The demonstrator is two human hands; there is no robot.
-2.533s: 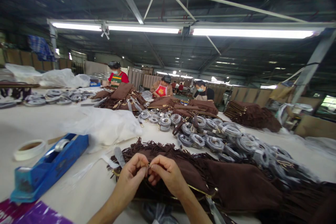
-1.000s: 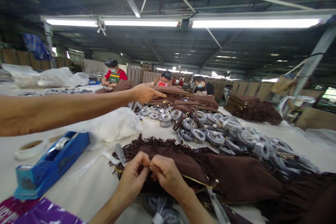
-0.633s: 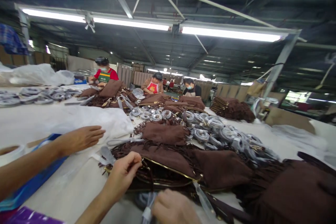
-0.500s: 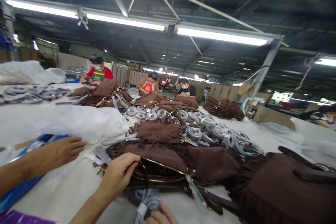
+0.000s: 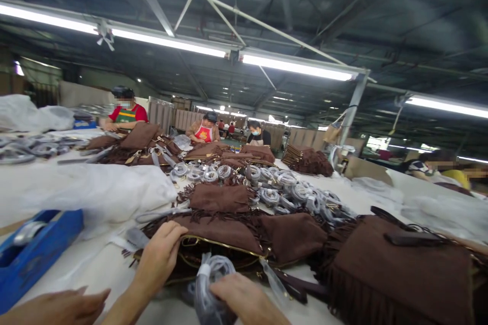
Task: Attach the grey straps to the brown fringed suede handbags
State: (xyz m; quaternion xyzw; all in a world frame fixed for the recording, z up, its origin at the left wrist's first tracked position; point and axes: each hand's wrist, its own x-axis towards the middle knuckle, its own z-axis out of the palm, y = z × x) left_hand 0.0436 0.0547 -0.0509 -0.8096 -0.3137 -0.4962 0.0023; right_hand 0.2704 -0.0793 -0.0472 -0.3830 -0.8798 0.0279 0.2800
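Observation:
An open brown suede fringed bag (image 5: 229,233) with a gold frame lies on the white table in front of me. My left hand (image 5: 160,256) is closed on the near left rim of its opening. My right hand (image 5: 238,299), at the bottom edge, grips a coiled grey strap wrapped in clear plastic (image 5: 211,277) and holds it just before the bag's mouth. Another person's hand (image 5: 57,307) rests flat at the bottom left. A smaller brown pouch (image 5: 221,197) lies just behind the open bag.
A blue tape dispenser (image 5: 36,246) and a white plastic sheet (image 5: 87,188) lie to the left. A heap of wrapped straps (image 5: 293,190) sits behind the bag, and another fringed bag (image 5: 400,269) lies at the right. Several workers (image 5: 125,111) sit at the table's far end among more brown bags.
My right hand left the bag's opening and took up the wrapped strap. The other person's arm reached across, a brown pouch appeared behind the bag, and the arm drew back lower left. My view swung right.

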